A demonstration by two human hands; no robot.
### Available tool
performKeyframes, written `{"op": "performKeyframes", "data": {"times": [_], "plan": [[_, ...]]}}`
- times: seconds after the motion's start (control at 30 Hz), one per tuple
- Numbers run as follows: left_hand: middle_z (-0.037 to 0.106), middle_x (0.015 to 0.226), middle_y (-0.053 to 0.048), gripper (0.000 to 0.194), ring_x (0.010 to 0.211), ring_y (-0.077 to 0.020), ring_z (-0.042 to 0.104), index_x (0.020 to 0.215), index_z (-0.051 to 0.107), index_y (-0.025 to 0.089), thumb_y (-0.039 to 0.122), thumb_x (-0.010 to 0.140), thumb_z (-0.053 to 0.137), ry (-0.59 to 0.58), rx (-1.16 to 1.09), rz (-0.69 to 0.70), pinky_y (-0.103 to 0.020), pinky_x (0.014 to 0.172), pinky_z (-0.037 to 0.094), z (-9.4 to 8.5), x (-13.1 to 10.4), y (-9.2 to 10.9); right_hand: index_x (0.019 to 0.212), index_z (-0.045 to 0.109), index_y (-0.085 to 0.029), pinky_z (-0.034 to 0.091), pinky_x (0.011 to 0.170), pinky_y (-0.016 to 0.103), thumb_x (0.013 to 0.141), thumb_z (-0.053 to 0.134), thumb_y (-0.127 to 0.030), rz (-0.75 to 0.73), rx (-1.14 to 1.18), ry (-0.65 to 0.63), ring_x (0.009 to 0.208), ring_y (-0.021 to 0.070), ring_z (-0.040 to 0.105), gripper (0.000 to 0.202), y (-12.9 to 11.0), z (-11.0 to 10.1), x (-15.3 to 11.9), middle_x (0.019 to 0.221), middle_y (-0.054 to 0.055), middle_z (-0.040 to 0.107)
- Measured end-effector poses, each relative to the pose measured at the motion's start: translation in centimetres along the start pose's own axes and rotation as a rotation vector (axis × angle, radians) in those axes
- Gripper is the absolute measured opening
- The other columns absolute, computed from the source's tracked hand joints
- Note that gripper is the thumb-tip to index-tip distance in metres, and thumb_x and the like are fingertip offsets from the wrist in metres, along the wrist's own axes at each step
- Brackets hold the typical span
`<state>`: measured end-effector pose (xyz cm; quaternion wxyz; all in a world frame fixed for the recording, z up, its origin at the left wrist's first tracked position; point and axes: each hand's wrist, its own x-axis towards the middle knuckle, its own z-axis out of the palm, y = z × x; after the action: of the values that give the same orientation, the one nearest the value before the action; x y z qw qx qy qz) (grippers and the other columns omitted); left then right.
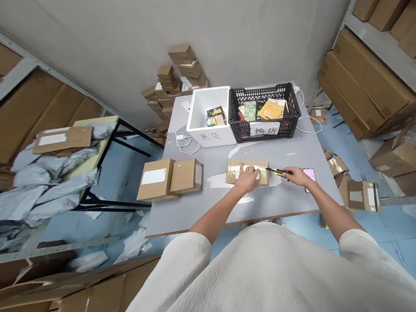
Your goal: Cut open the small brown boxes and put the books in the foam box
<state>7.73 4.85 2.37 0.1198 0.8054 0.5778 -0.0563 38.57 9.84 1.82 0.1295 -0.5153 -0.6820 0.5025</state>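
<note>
Grey mailers [51, 178]: heaped way off to the left of the taped box [233, 171], and there's a flat brown parcel [76, 138] lying on top.
Brown cartons [155, 180]: two of them, side by side, sitting left of the taped box on the same grey table [205, 211].
White bin [210, 138]: here it is, behind the taped box and a little to its left, small printed packs [216, 118] down inside.
Taped box: lying flat on the table in front of the person, glossy tape over its top, and both hands are at work around it!
Left hand [249, 179]: spread over the top of the taped box, fingers down on it, not clenched.
Black basket [289, 128]: behind the taped box, colourful booklets [262, 109] piled in, a handwritten label up front.
Cutter [278, 172]: black and yellow, its tip right at the taped box's right end; contact, I can't tell.
Right hand [294, 175]: right of the taped box, grasping the cutter firmly.
Phone [308, 174]: pink screen, further right of the taped box, partly behind the right forearm.
</note>
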Motion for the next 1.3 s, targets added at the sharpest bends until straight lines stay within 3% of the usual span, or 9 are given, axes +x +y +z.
{"op": "performKeyframes", "data": {"times": [0.17, 0.37, 0.57, 0.8, 0.97, 1.3], "plan": [[0.060, 0.144, -0.011, 0.066, 0.131, -0.0330, 0.065, 0.147, 0.058, 0.031, 0.039, 0.088, 0.086, 0.008, -0.040, 0.027, -0.064, 0.138, 0.004, 0.0, -2.2, -1.8, 0.120, 0.082, -0.022, 0.053, 0.075, 0.026, 0.101, 0.065, -0.047, -0.118, -0.119, -0.091, 0.078, 0.0191, 0.071, 0.036, -1.3, 1.2, 0.8, 0.090, 0.003, 0.080], [0.061, 0.145, -0.010, 0.072, 0.130, -0.0319, 0.067, 0.150, 0.056, 0.033, 0.035, 0.085, 0.088, -0.051, -0.035, 0.086, -0.062, 0.139, 0.002, 0.6, -2.2, -1.7, 0.118, 0.084, -0.028, 0.047, 0.074, 0.026, 0.100, 0.066, -0.043, -0.138, -0.454, -0.118, 0.086, 0.0213, 0.071, 0.030, -2.3, 1.6, 1.2, 0.097, 0.004, 0.083], [0.060, 0.149, -0.011, 0.071, 0.126, -0.0322, 0.069, 0.151, 0.056, 0.032, 0.037, 0.086, 0.085, -0.076, -0.027, 0.075, -0.060, 0.139, 0.006, 0.6, -1.7, -1.5, 0.102, 0.080, -0.023, 0.047, 0.065, 0.024, 0.098, 0.062, -0.055, -0.013, -0.114, -0.177, 0.069, 0.0165, 0.066, 0.037, -0.7, 3.0, -0.5, 0.077, 0.000, 0.073], [0.060, 0.147, -0.011, 0.070, 0.125, -0.0321, 0.069, 0.150, 0.057, 0.031, 0.040, 0.086, 0.085, -0.057, -0.028, 0.073, -0.059, 0.138, 0.006, 0.5, -1.6, -1.3, 0.094, 0.073, -0.021, 0.050, 0.056, 0.023, 0.088, 0.075, -0.063, 0.137, 0.238, -0.193, 0.063, 0.0152, 0.064, 0.042, 0.1, 4.6, -3.7, 0.075, 0.002, 0.070], [0.061, 0.144, -0.014, 0.063, 0.130, -0.0345, 0.066, 0.148, 0.059, 0.027, 0.042, 0.090, 0.083, -0.020, -0.046, 0.035, -0.060, 0.138, 0.009, 0.9, -1.0, -0.2, 0.095, 0.074, -0.022, 0.052, 0.055, 0.022, 0.089, 0.078, -0.060, 0.184, 0.298, -0.100, 0.066, 0.0151, 0.067, 0.039, 0.6, 4.5, -3.7, 0.081, 0.002, 0.073], [0.060, 0.148, -0.014, 0.064, 0.124, -0.0324, 0.068, 0.149, 0.057, 0.029, 0.041, 0.092, 0.081, 0.020, -0.066, 0.017, -0.058, 0.136, 0.013, 1.0, -1.1, 0.0, 0.099, 0.076, -0.021, 0.053, 0.054, 0.023, 0.090, 0.083, -0.056, 0.220, 0.315, -0.233, 0.063, 0.0150, 0.068, 0.037, 1.0, 3.0, -4.2, 0.080, 0.002, 0.076]]}}
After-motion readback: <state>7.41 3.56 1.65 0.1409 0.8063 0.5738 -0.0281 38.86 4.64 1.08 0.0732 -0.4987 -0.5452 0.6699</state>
